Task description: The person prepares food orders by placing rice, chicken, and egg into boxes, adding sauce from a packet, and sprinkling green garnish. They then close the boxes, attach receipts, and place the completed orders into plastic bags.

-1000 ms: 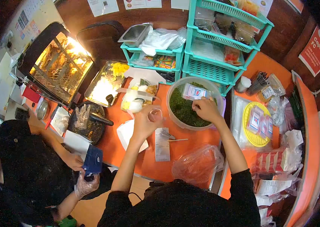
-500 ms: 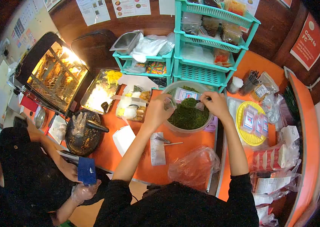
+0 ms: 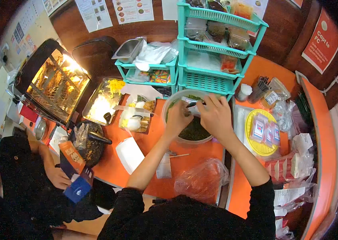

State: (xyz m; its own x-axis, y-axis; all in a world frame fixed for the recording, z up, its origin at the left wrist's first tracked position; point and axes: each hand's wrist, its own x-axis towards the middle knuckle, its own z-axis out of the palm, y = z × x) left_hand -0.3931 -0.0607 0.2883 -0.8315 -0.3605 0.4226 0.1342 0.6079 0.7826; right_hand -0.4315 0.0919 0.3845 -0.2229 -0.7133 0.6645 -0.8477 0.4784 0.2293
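Both my hands are over a round clear tub (image 3: 208,141) of dark green chopped food, with a labelled packet partly showing at its back. My left hand (image 3: 180,120) is closed, its fingers pinching what looks like a small clear plastic bag (image 3: 196,112). Close beside it, my right hand (image 3: 217,117) has its fingertips together on a thin dark-handled utensil (image 3: 191,105), probably a small spoon; the fingers hide most of it. Left of the tub stands an open paper box (image 3: 137,123) holding egg and other food. A white foam box (image 3: 130,155) lies nearer to me.
A co-worker at left holds a blue and orange wallet-like item (image 3: 77,188) beside a stone mortar (image 3: 97,144). A lit warmer (image 3: 55,86) and food tray (image 3: 101,108) stand behind. Teal racks (image 3: 211,80) rise beyond the tub. A yellow plate (image 3: 261,150) bears packets at right. A crumpled bag (image 3: 203,180) lies in front.
My two hands have come together over the tub, the right moving left with the utensil, the left shifting inward. The co-worker's item has opened out, showing orange. The view has shifted slightly.
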